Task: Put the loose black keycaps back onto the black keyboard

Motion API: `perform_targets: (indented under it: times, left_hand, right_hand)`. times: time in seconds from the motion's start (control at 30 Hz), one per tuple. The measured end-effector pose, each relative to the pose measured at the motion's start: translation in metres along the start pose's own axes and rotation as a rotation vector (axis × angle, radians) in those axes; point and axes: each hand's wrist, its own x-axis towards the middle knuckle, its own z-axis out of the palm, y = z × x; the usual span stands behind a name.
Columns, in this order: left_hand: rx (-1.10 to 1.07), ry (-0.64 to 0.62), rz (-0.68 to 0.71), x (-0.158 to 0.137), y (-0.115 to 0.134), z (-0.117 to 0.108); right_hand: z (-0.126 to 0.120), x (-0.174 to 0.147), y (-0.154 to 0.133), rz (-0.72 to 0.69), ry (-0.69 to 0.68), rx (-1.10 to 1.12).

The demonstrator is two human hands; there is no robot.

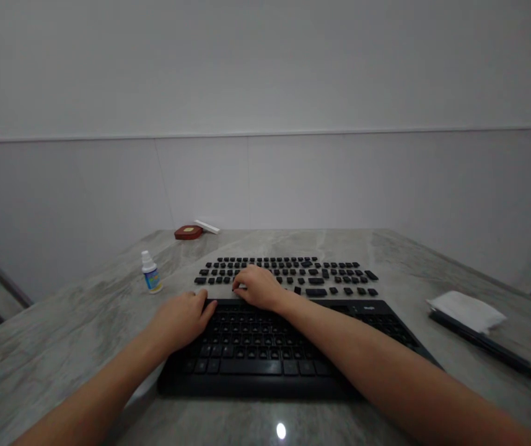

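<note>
A black keyboard (251, 367) lies flat on the table in front of me, with many bare key sockets showing. My left hand (184, 314) grips its upper left corner, thumb on the top edge and fingers bent at the side. Beyond the keyboard, loose black keycaps (316, 292) are laid out in rows. Over the nearer rows is my right hand (256, 286), its fingers curled downward and drawn together. Whatever its fingertips hold, if anything, is hidden. My right forearm covers part of the keyboard's right half.
A small white bottle with a blue and yellow label (152, 272) stands at left. Toward the back lie a reddish-brown case (188, 232) and a white flat piece (207, 227). On the right, a black pen-like tool (483, 342) lies against a white folded cloth or tissue (467, 310).
</note>
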Motion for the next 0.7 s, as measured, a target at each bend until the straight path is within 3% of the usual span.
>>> perform_targets:
  times: [0.1, 0.17, 0.27, 0.33, 0.47, 0.7]
  left_hand:
    - [0.016, 0.049, -0.036, -0.002, -0.001, -0.003]
    - [-0.041, 0.172, 0.008, -0.004, 0.002, -0.003]
    - [-0.348, 0.323, 0.251, -0.011, 0.011, -0.003]
    - [-0.548, 0.306, 0.427, -0.017, 0.02, -0.003]
    - [-0.653, 0.242, 0.638, -0.025, 0.034, -0.001]
    - [-0.619, 0.389, 0.75, -0.018, 0.027, 0.005]
  right_hand:
    - [-0.016, -0.021, -0.015, 0.013, 0.073, 0.002]
    - [-0.025, -0.044, -0.027, 0.02, 0.135, 0.015]
    - [-0.034, -0.08, -0.039, -0.128, 0.345, 0.111]
    - [-0.037, -0.096, -0.043, -0.226, 0.42, 0.137]
    - [-0.038, -0.105, -0.045, -0.262, 0.409, 0.158]
    - [-0.033, -0.101, -0.047, -0.21, 0.413, 0.166]
